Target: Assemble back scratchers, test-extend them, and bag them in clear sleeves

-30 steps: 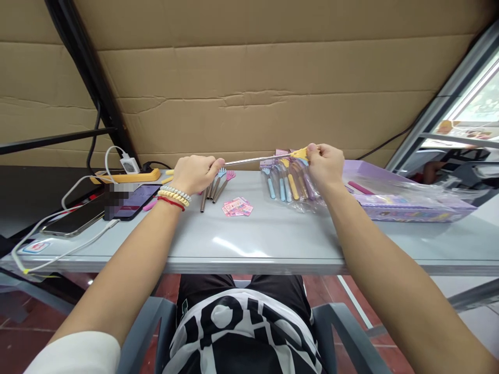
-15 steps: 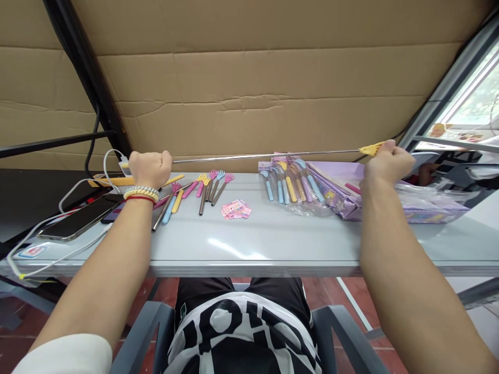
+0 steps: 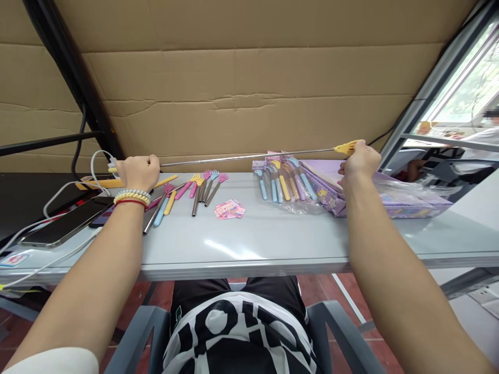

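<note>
1. Telescopic back scratcher (image 3: 249,156): extended long and held level above the far edge of the desk (image 3: 273,239). Both ends are gripped.
2. Left hand (image 3: 137,172): fist clenched round the handle end, at far left; handle hidden in the fist. Beaded and red bracelets on the wrist.
3. Right hand (image 3: 360,162): fingers pinched on the yellow claw head (image 3: 346,147), far right.
4. Handling, my read: light; thin chrome tube sections, smooth and likely slippery; will bend if loaded mid-span. Best held at the ends, grip sleeve and plastic head, not the bare rod.
5. Below the rod, left of centre: loose collapsed scratchers (image 3: 195,188) fanned on the desk, with pink, yellow and blue sleeves, steel shafts and small rake heads.
6. Centre-right: clear plastic bag of scratchers (image 3: 284,184), crinkly film.
7. Right: purple box (image 3: 390,200) under plastic wrap, touching the bag.
8. Near centre: small pink labels (image 3: 229,209), flat.
9. Far left: phone (image 3: 62,226), white cable (image 3: 58,189).
10. Behind: creased cardboard wall (image 3: 249,93).
</note>
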Demonstrator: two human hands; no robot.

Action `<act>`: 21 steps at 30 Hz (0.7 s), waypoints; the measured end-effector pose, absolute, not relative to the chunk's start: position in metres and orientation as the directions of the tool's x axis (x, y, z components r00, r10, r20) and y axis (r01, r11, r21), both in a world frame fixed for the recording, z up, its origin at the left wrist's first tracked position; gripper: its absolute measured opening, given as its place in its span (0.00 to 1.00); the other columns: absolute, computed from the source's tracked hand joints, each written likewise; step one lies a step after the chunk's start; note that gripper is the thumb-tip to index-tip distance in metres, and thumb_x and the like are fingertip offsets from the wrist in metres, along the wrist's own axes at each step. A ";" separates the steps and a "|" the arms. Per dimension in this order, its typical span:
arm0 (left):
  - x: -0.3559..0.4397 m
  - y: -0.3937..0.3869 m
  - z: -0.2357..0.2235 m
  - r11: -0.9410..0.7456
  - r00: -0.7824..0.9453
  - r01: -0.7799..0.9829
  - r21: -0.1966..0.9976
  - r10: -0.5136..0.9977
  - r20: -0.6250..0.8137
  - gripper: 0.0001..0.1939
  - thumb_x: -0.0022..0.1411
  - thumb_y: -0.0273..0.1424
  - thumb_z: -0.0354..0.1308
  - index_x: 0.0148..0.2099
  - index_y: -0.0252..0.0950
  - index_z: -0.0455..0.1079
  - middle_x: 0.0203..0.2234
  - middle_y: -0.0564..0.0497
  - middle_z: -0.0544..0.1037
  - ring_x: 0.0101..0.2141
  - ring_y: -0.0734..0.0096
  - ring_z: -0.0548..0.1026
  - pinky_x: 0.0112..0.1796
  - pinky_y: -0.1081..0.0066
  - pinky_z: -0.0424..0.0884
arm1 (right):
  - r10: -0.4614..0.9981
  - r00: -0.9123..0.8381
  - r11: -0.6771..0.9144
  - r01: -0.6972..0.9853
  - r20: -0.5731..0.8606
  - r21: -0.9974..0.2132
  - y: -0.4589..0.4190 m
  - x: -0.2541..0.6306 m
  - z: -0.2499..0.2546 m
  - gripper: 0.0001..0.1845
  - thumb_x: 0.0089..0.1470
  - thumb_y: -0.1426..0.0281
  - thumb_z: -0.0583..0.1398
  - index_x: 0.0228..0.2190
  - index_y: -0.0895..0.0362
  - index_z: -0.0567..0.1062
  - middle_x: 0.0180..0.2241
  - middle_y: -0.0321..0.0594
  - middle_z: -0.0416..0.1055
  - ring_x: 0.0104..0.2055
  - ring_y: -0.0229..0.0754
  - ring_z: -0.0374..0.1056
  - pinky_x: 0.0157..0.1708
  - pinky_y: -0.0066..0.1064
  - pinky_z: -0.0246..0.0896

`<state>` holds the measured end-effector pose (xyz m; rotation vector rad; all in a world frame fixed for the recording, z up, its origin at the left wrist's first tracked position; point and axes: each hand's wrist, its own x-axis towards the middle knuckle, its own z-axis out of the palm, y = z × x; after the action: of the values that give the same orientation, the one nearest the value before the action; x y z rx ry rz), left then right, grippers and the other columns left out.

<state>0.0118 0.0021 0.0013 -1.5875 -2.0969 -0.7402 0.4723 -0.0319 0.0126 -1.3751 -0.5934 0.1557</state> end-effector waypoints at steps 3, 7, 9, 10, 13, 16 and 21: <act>0.014 0.003 -0.001 0.195 -0.276 0.961 0.197 0.746 0.607 0.26 0.60 0.33 0.38 0.35 0.29 0.77 0.30 0.37 0.78 0.33 0.59 0.69 0.35 0.63 0.50 | 0.471 0.850 0.238 0.136 0.237 -0.962 -0.036 0.463 0.016 0.12 0.60 0.64 0.50 0.27 0.55 0.60 0.17 0.27 0.51 0.15 0.31 0.50 0.16 0.24 0.43; 0.018 0.000 -0.001 0.192 -0.274 0.962 0.196 0.715 0.644 0.26 0.60 0.32 0.37 0.35 0.28 0.77 0.32 0.36 0.79 0.36 0.57 0.69 0.36 0.62 0.51 | 0.529 0.818 0.288 0.080 0.228 -0.954 -0.040 0.457 0.018 0.10 0.61 0.63 0.48 0.30 0.54 0.59 0.20 0.27 0.56 0.13 0.29 0.49 0.15 0.25 0.41; 0.018 -0.002 0.000 0.169 -0.244 0.970 0.177 0.712 0.659 0.27 0.61 0.33 0.37 0.37 0.27 0.77 0.33 0.36 0.78 0.38 0.55 0.70 0.37 0.61 0.52 | 0.549 0.805 0.302 0.062 0.227 -0.951 -0.041 0.456 0.019 0.11 0.62 0.62 0.45 0.32 0.54 0.59 0.23 0.29 0.60 0.13 0.29 0.51 0.15 0.26 0.42; 0.018 -0.003 0.000 0.159 -0.233 0.972 0.171 0.716 0.658 0.27 0.62 0.33 0.36 0.37 0.27 0.77 0.34 0.36 0.78 0.38 0.54 0.70 0.37 0.60 0.53 | 0.558 0.797 0.308 0.058 0.230 -0.950 -0.042 0.455 0.019 0.11 0.63 0.62 0.43 0.33 0.54 0.58 0.24 0.30 0.61 0.13 0.29 0.52 0.16 0.26 0.43; 0.019 -0.002 -0.001 0.169 -0.247 0.969 0.181 0.734 0.633 0.28 0.61 0.34 0.36 0.37 0.28 0.78 0.33 0.35 0.79 0.38 0.51 0.71 0.38 0.59 0.55 | 0.565 0.786 0.322 0.073 0.253 -0.944 -0.044 0.452 0.021 0.13 0.63 0.61 0.39 0.34 0.54 0.57 0.25 0.33 0.64 0.14 0.29 0.53 0.17 0.27 0.45; 0.021 0.002 -0.002 0.184 -0.273 0.961 0.205 0.745 0.609 0.28 0.60 0.36 0.36 0.35 0.30 0.78 0.30 0.35 0.79 0.36 0.50 0.72 0.37 0.60 0.58 | 0.530 0.804 0.352 0.080 0.269 -0.933 -0.045 0.451 0.021 0.13 0.63 0.62 0.37 0.35 0.53 0.55 0.26 0.34 0.65 0.14 0.29 0.53 0.18 0.27 0.46; 0.028 0.002 -0.004 0.192 -0.266 0.964 0.186 0.763 0.589 0.30 0.60 0.39 0.36 0.35 0.29 0.78 0.31 0.33 0.79 0.37 0.46 0.74 0.33 0.61 0.61 | 0.467 0.834 0.370 0.119 0.295 -0.921 -0.040 0.465 0.016 0.14 0.62 0.63 0.35 0.35 0.54 0.56 0.24 0.34 0.63 0.14 0.30 0.51 0.18 0.27 0.45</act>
<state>0.0278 0.0024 -0.0037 -1.6225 -2.1087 -0.7550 0.4648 -0.0396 0.0157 -1.1875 -0.5741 0.2395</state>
